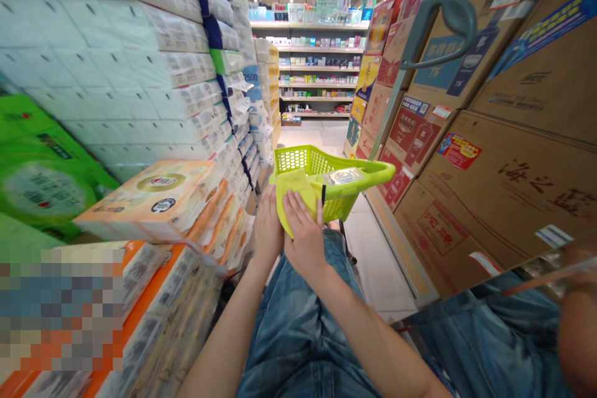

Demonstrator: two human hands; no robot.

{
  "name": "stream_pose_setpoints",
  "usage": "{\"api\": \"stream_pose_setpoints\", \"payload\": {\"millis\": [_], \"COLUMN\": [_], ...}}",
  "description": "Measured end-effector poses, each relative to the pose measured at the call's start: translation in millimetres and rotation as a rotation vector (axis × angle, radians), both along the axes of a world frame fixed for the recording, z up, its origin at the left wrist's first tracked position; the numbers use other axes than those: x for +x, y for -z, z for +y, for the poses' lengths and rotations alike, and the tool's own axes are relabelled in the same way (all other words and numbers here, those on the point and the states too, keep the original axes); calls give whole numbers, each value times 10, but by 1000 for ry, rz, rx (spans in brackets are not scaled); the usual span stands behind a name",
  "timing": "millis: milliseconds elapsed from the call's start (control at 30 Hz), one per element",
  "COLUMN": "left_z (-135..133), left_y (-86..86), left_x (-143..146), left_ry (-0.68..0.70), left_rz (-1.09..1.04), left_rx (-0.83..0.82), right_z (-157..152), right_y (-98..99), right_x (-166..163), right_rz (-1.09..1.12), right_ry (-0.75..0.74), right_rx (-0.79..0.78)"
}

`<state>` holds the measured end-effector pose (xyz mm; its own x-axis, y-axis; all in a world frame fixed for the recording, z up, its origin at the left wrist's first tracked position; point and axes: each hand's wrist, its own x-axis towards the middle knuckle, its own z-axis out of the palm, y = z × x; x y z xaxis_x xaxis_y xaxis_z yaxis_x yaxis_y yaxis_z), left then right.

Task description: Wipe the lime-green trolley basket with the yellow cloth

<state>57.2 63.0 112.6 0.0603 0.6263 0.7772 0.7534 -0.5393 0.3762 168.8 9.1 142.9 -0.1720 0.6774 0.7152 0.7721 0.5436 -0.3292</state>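
Left hand (268,224) and right hand (304,235) meet at a yellow cloth (295,179) draped over the near end of a green basket (344,204), presumably pressed there for firm backing. Right fingers lie extended, close together, on the cloth; the left's closure cannot be told. Tissue packs (180,31) flank the left, cartons (527,161) the right.

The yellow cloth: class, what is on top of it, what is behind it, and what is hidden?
The right hand lies on the yellow cloth. Behind it, part of the green basket shows; whatever the cloth covers there cannot be seen.
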Motion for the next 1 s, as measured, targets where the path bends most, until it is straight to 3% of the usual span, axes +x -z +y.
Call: {"api": "stream_pose_setpoints", "payload": {"millis": [133, 367, 500, 633, 733, 867, 1000], "left_z": [-2, -4, 2, 14, 14, 4, 0], "left_y": [-20, -60, -57, -10, 20, -5, -50], "left_x": [8, 37, 40, 15, -5, 1, 23], "left_ry": [44, 33, 38, 40, 24, 40, 47], "left_rz": [20, 37, 18, 1, -8, 20, 31], "left_rx": [36, 44, 50, 39, 9, 25, 46], "right_z": [34, 173, 166, 82, 35, 40, 125], "right_y": [37, 26, -12, -75, -103, -118, -128], "right_x": [239, 791, 587, 159, 18, 251, 641], "right_rz": [-56, 17, 65, 30, -5, -58, -37], "right_ry": [-6, 244, 263, 99, -13, -28, 83], "right_rx": [25, 34, 11, -59, -78, -73, -36]}}
